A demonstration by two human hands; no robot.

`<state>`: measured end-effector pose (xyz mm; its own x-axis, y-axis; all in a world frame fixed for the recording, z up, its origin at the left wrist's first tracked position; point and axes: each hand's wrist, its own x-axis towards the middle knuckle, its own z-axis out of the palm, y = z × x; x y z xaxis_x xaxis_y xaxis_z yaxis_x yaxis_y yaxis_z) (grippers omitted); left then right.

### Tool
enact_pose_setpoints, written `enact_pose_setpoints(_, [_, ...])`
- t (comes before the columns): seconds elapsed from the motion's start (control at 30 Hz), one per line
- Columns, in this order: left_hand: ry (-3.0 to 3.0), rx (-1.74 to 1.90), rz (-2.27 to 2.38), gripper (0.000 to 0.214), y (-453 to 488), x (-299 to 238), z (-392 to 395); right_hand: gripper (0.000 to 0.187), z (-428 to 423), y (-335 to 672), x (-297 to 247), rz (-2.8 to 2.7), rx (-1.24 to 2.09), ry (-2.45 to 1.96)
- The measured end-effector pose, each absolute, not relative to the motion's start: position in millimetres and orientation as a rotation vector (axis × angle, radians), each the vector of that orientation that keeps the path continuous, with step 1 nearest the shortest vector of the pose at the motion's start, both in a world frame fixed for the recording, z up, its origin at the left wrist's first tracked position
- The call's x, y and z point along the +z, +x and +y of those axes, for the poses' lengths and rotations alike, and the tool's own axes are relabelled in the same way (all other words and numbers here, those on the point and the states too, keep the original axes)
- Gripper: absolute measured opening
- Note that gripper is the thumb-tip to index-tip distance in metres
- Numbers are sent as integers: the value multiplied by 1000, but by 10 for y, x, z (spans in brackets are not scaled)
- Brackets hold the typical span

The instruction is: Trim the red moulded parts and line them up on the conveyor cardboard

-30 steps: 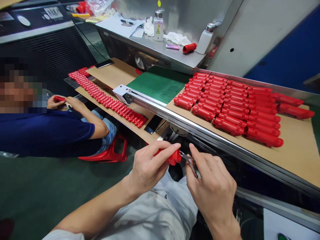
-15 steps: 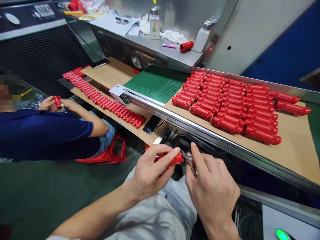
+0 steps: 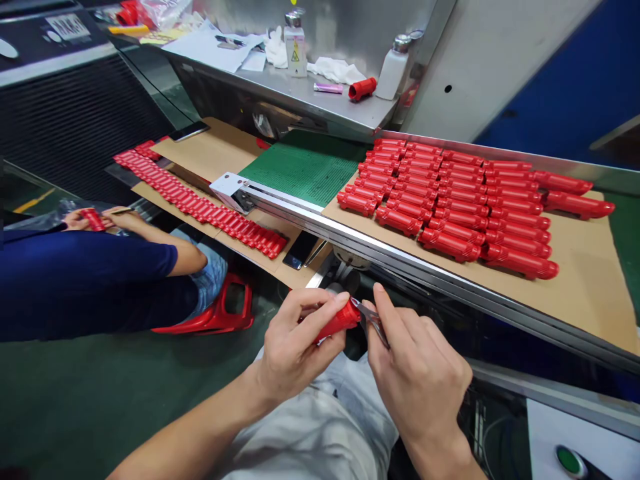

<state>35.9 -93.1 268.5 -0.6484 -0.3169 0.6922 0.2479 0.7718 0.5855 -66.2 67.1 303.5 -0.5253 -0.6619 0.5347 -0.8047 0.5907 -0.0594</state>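
Observation:
In my left hand [image 3: 303, 347] is a red plastic tube [image 3: 340, 320], held between thumb and fingers with its open end facing right. My right hand [image 3: 413, 360] is closed around a small silver two-armed hand tool [image 3: 374, 323], its tip at the rim of the tube. My fingers cover most of the tool, so its exact kind is unclear. Both hands are above my lap, in front of the bench's metal rail [image 3: 320, 223].
Rows of red tubes [image 3: 455, 240] lie on cardboard [image 3: 595, 293] beyond the rail. A green mat [image 3: 305, 163] adjoins them. Left, a seated co-worker [image 3: 90, 280] handles another red part. A phone [image 3: 301, 249] lies near the rail; bottles [image 3: 393, 70] stand on the metal shelf [image 3: 300, 97].
The tube has turned slightly in my left hand, showing more of its side. The tool has tilted at its rim. My view has shifted a little, and the green button light went dark.

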Motion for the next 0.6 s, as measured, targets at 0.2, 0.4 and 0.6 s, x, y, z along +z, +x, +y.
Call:
enact_pose_setpoints(0.2, [50, -846, -2118, 70, 368, 2671, -915, 38, 655, -659, 3070, -2396, 413, 1160])
enact_pose_setpoints(0.4, [62, -804, -2113, 71, 357, 2676, -897, 39, 660, -642, 3071, -2364, 390, 1136])
enact_pose_setpoints(0.6, [78, -792, -2114, 69, 341, 2652, -881, 43, 654, -638, 3044, -2332, 404, 1132])
